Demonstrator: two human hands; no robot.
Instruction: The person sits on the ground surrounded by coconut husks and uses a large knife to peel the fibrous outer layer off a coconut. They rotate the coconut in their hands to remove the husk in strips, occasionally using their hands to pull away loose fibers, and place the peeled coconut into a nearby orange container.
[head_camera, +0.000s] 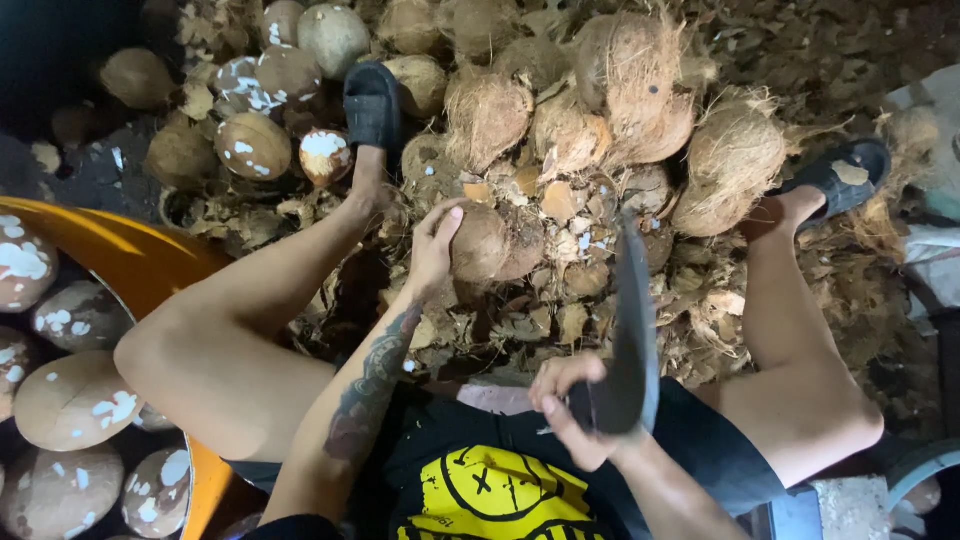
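Note:
My left hand (434, 243) reaches forward between my knees and grips a brown husked coconut (480, 243) lying on the heap of shell scraps. Close to my lap, my right hand (565, 410) is closed around the handle of a broad dark cleaver (632, 330), whose blade points away from me and stands edge-up. Several fibrous unpeeled coconuts (610, 90) are piled just beyond the gripped one, between my two sandalled feet.
An orange tub (130, 255) at my left holds several peeled, white-flecked coconuts (75, 400). More peeled coconuts (255, 145) lie at the far left by my left foot (372, 105). My right foot (835, 180) rests on husk litter. Grey objects sit at the right edge.

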